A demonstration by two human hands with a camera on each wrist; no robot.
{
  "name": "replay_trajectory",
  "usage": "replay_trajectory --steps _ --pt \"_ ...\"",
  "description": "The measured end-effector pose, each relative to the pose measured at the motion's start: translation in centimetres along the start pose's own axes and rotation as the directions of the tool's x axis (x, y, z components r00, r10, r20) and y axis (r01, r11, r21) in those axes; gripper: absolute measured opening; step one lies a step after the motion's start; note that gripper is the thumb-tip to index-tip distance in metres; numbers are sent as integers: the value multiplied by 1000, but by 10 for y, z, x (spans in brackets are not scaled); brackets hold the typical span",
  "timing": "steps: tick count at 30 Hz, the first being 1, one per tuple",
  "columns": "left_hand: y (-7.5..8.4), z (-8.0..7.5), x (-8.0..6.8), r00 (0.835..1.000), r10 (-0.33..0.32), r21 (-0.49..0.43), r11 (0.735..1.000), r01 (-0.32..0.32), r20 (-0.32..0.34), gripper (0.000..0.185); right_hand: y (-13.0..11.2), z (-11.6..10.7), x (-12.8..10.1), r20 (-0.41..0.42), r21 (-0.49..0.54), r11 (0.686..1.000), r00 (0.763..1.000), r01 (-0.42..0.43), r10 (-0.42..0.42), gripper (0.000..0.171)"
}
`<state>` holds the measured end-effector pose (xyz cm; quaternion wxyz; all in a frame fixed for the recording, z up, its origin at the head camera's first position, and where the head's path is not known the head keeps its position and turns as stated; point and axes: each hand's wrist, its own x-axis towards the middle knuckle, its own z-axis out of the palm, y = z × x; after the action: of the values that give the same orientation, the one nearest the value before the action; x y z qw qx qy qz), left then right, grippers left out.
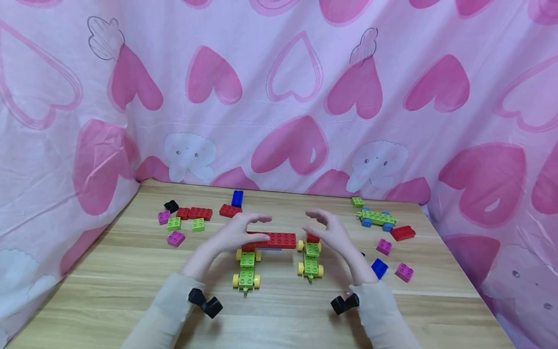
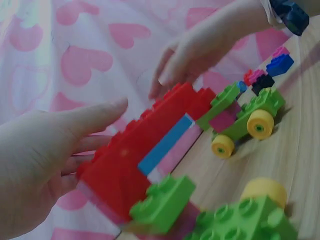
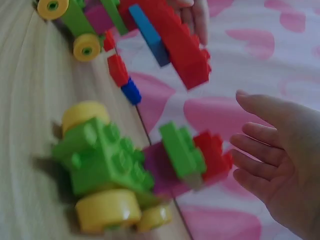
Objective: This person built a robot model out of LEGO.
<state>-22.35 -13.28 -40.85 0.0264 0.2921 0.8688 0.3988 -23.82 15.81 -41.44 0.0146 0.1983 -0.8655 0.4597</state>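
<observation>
A long red brick beam (image 1: 282, 239) lies across the top of the left green wheeled car (image 1: 247, 271), with a blue brick (image 2: 165, 144) under it. My left hand (image 1: 237, 231) hovers at the beam's left end, its thumb overlapping the red bricks in the head view and its fingers spread beyond them. The right green wheeled car (image 1: 311, 259) carries a purple brick (image 3: 161, 170), a green brick and a small red brick (image 3: 212, 156). Beside that red brick my right hand (image 1: 330, 232) is held with fingers apart and nothing between them. The beam's right end stops short of the right car.
Red bricks (image 1: 200, 214), green bricks (image 1: 198, 225), purple bricks (image 1: 176, 238), a blue brick (image 1: 237, 198) and a black piece (image 1: 172, 206) lie at the back left. Another green car (image 1: 377, 218) with blue wheels stands at the right, near a blue brick (image 1: 379, 268).
</observation>
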Motion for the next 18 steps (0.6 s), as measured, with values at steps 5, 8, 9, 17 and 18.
replay_trajectory --steps 5,8,9,17,18 --pt "12 6 10 998 22 43 999 -25 63 54 19 -4 -6 67 57 998 997 -36 33 51" --pt "18 10 16 994 38 96 994 -47 100 57 28 -5 -8 108 102 993 993 -62 51 54" --pt "20 11 17 993 45 113 992 -58 109 57 30 -5 -9 124 108 992 991 -71 57 54" --pt "28 18 23 987 33 157 986 -58 156 55 40 -6 -12 178 147 977 976 -156 129 53" --pt "29 18 24 987 31 158 986 -56 156 54 41 -6 -13 181 148 976 974 -162 135 52"
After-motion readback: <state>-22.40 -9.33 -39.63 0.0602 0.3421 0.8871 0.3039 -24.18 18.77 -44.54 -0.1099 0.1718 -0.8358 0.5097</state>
